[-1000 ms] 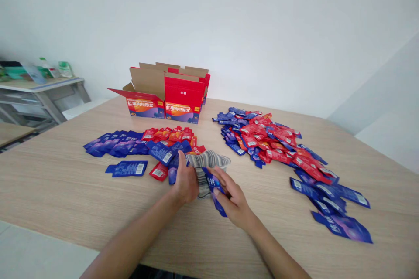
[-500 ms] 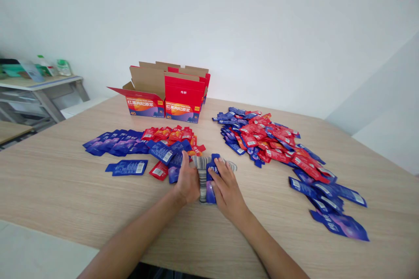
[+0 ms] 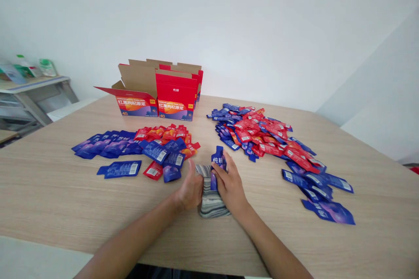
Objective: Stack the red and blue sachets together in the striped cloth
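Note:
My left hand (image 3: 190,188) is closed on the left edge of a folded grey striped cloth (image 3: 212,207), thumb pointing up. On top of the cloth lies a blue pouch (image 3: 218,157) with white lettering, its narrow spout end pointing away from me. My right hand (image 3: 233,185) grips this pouch from the right, fingers bent across its front and covering part of it. Just left of the cloth, loose blue pouches (image 3: 176,159) lie over a bunch of red pouches (image 3: 170,132). A single blue pouch (image 3: 119,169) lies farther left, barcode side up.
Red open-topped cartons (image 3: 176,98) stand at the back of the wooden table (image 3: 157,231). A row of overlapping blue pouches (image 3: 104,144) lies at left. On the right spreads a mixed heap of red and blue pouches (image 3: 262,133). A side desk (image 3: 36,83) holds bottles.
My right hand has lifted slightly and shifted on the blue pouch, uncovering more of its lettering. More of the striped cloth shows below. The whole view has swung a little to the right.

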`<state>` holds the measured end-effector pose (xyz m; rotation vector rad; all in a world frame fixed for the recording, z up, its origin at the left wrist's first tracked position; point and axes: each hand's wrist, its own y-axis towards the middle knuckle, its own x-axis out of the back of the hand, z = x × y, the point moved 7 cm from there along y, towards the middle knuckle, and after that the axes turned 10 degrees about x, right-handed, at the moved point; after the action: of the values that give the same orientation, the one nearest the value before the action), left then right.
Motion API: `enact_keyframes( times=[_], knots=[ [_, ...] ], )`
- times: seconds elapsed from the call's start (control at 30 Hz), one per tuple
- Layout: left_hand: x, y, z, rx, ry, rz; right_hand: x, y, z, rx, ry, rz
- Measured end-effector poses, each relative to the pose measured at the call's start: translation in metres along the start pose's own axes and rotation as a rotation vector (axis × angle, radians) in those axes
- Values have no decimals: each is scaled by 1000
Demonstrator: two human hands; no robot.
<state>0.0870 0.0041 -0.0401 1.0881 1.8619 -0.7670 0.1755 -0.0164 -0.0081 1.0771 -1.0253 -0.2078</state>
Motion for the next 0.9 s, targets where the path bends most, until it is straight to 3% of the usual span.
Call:
enact_keyframes(
  times=[0.1, 0.3, 0.53, 0.7, 0.9],
  knots=[
    [4, 2, 9, 78, 70, -60, -1, -1, 0, -2, -81, 25],
    [1, 1, 1, -28, -108, -129, 2, 6, 6, -33, -219, 56],
    [0, -5, -17, -68, -264, -107, 0, 9, 7, 21, 175, 155],
    [6, -6, -31, -174, -289, -71, -13, 2, 17, 75, 148, 277],
    [26, -15, -51, -329, -315, -226, -15, -2, 40, 263, 244, 346]
  ],
)
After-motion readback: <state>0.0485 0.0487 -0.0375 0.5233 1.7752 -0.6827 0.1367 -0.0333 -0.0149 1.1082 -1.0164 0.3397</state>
